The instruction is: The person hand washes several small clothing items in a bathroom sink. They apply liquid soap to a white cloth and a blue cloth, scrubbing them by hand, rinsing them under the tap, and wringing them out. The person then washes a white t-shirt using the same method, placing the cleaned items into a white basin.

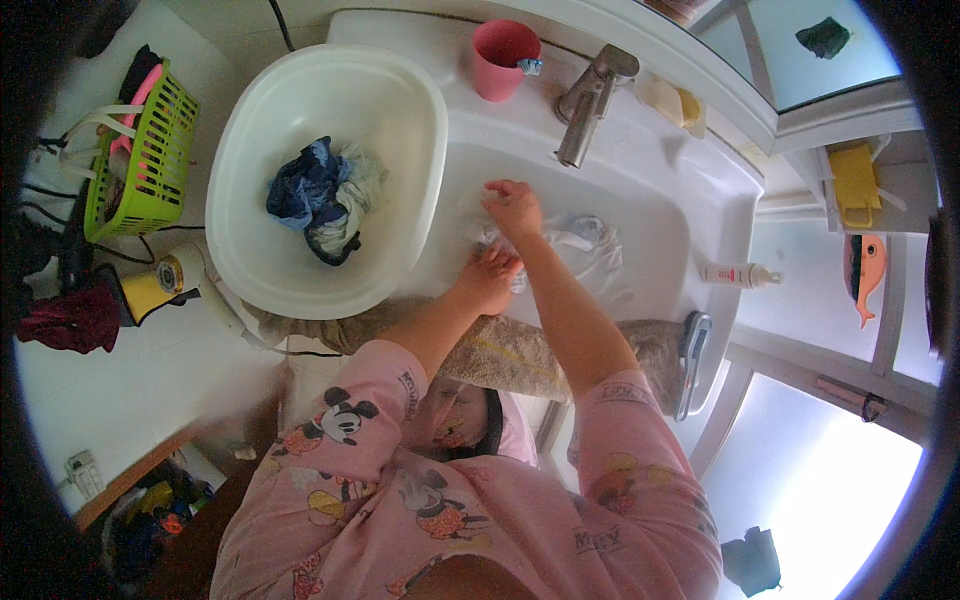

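Wet white cloth (592, 244) lies in the basin of a white sink (667, 202), spread under and to the right of my hands. My left hand (489, 279) rests low at the near side of the basin, on or against a piece of the white cloth; its grip cannot be made out. Above it my right hand (514, 210) hovers over the basin with fingers bent and apart, and no cloth shows in it. A white plastic tub (259, 120) on the left holds blue and pale cloth (311, 184). The metal faucet (589, 112) stands behind the basin.
A pink cup (496, 79) and a soap bar (670, 101) sit on the back rim. To the right are a white pump bottle (731, 275) and a grey brush (694, 364). A brown towel (502, 356) covers the front edge. A green basket (157, 161) hangs left.
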### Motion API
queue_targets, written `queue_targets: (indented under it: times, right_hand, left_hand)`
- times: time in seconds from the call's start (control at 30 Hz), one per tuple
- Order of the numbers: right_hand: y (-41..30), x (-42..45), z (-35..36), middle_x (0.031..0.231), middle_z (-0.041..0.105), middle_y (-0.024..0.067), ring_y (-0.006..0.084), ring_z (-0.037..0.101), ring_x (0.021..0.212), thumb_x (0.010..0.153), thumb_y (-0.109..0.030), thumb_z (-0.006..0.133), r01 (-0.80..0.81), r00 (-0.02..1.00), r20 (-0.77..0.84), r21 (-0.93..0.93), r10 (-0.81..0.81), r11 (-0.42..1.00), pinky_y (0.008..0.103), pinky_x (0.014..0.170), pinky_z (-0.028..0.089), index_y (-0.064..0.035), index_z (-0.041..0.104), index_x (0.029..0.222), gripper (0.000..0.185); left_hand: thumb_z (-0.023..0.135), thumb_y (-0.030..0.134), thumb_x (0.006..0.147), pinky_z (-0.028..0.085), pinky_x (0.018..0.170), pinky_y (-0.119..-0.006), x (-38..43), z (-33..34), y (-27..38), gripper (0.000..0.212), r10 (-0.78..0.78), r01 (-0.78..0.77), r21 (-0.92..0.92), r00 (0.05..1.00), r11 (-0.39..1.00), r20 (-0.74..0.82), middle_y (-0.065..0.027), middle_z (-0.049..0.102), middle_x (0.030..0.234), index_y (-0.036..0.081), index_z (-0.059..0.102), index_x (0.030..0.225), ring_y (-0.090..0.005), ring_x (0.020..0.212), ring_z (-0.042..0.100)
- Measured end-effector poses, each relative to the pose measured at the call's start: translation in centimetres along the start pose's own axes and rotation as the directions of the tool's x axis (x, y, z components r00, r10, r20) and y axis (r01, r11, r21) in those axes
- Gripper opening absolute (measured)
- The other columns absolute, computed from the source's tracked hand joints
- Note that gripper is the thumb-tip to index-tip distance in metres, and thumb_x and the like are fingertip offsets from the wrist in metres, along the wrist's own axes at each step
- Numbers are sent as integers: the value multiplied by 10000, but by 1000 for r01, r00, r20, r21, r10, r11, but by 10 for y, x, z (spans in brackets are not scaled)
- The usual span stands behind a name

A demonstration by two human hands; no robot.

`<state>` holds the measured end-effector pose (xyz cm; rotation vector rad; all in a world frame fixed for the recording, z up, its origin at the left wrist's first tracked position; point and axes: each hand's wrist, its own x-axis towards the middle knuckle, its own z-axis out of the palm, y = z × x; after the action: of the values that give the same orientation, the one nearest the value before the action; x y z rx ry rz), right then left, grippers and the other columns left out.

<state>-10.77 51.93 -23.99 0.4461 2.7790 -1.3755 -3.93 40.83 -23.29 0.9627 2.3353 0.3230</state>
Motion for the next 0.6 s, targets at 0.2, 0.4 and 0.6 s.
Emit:
queue_targets:
  times: [0.2,0.4,0.6]
  right_hand:
    - [-4,2,11,929,603,91,274,594,877,667,-225,667,55,998,-6,-51,-56,997,359,761,484,-184,681,918,254]
    - [-4,2,13,821,658,82,265,631,779,711,-274,644,-20,1000,0,13,20,1000,364,703,499,-148,691,837,184]
    - [-5,1,8,813,667,80,228,641,743,725,-255,655,-22,999,36,120,18,992,330,681,501,-123,689,837,176]
  left_hand:
    - [595,369,785,186,1037,-548,0,1,1,741,9,-9,25,1000,1000,13,-118,222,1434,58,247,1360,-321,1332,168]
    - [590,364,792,184,1040,-548,0,1,0,745,17,-17,13,1000,1000,15,-114,200,1446,55,233,1368,-321,1343,145]
    - [592,361,790,181,1040,-552,2,2,1,739,-18,18,-13,999,1000,38,-109,199,1449,89,233,1376,-330,1340,157]
